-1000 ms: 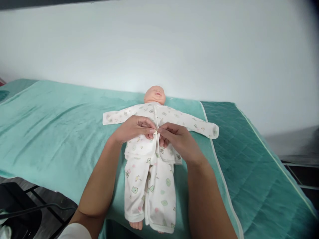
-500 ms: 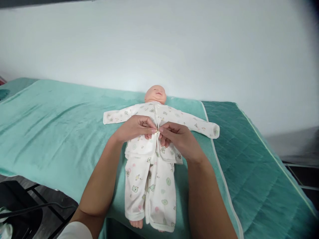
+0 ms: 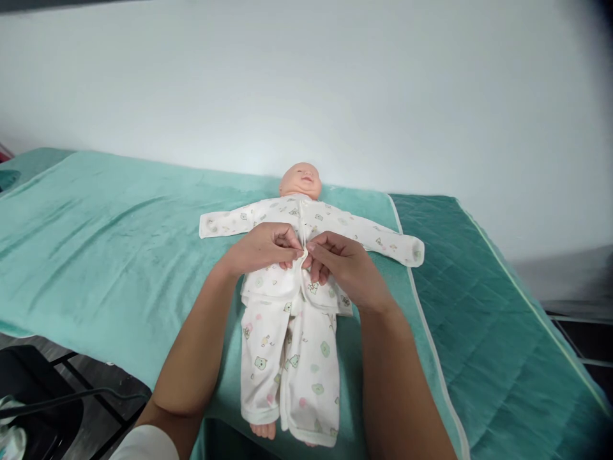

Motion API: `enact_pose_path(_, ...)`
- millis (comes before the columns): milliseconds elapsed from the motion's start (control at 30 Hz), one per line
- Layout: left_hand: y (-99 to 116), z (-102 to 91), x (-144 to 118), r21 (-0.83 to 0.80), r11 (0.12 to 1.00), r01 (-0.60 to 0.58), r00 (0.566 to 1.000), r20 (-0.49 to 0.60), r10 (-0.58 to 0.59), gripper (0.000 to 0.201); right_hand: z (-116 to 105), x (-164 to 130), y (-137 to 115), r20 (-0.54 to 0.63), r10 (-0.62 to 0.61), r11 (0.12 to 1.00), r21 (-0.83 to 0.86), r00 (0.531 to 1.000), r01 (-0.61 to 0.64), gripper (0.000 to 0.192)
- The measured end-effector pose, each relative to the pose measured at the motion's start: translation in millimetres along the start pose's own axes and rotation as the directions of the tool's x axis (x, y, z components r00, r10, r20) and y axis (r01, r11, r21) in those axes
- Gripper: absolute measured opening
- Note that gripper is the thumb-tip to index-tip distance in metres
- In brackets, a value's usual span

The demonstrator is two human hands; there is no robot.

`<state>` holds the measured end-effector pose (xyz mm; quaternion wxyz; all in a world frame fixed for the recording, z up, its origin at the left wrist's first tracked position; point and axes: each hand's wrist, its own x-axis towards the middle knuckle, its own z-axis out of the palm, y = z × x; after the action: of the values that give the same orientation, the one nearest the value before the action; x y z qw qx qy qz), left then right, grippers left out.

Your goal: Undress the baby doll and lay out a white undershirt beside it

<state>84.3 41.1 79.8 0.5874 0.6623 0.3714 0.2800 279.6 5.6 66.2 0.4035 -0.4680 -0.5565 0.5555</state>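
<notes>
A baby doll point(image 3: 301, 181) lies on its back, dressed in a white printed shirt point(image 3: 272, 281) and matching pants point(image 3: 313, 364). Both sleeves stretch out to the sides. At the middle of the shirt's front opening, my left hand point(image 3: 265, 248) pinches one edge between thumb and finger. My right hand point(image 3: 339, 259) pinches the other edge close beside it, with the fingertips of the two hands almost touching. Any fastener between the fingers is too small to make out. The doll's toes point(image 3: 263, 430) show below one pant leg.
Under the doll spreads a light green blanket point(image 3: 110, 243), over a darker quilted cover point(image 3: 479, 319) that shows at the right. A white wall point(image 3: 306, 83) stands behind. At lower left are a black chair-like object point(image 3: 43, 396) and a cable point(image 3: 96, 391).
Both hands stay at the front opening with only small finger shifts. The shirt edge between the fingertips is slightly more lifted and folded. The view has shifted very slightly.
</notes>
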Motion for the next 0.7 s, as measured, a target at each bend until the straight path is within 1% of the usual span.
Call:
enact_pose_path(167, -0.5, 2.1, 0.1, 0.047, 0.999, 0.021, 0.999, -0.029, -0.020, 0.007, 0.1, 0.6, 2.1, -0.006, -0.013, 1.000, 0.029, 1.000, 0.013, 0.029)
enact_pose_path(400, 0.0, -0.7, -1.3, 0.003, 1.000, -0.013, 0.999, 0.048, 0.013, 0.018, 0.6, -0.2, 3.2, 0.009, -0.015, 0.999, 0.033, 1.000, 0.014, 0.028)
enact_pose_path(567, 1.0, 1.5, -0.7, 0.009, 0.999, -0.033, 0.999, 0.043, 0.032, 0.014, 1.5, 0.0, 4.0, 0.010, -0.009, 1.000, 0.017, 1.000, 0.009, 0.029)
enact_pose_path(700, 0.0, 3.8, 0.3, 0.039, 0.998, -0.046, 0.998, 0.039, 0.045, 0.015, 1.3, -0.8, 3.2, 0.033, 0.026, 0.999, -0.026, 0.999, -0.025, 0.024)
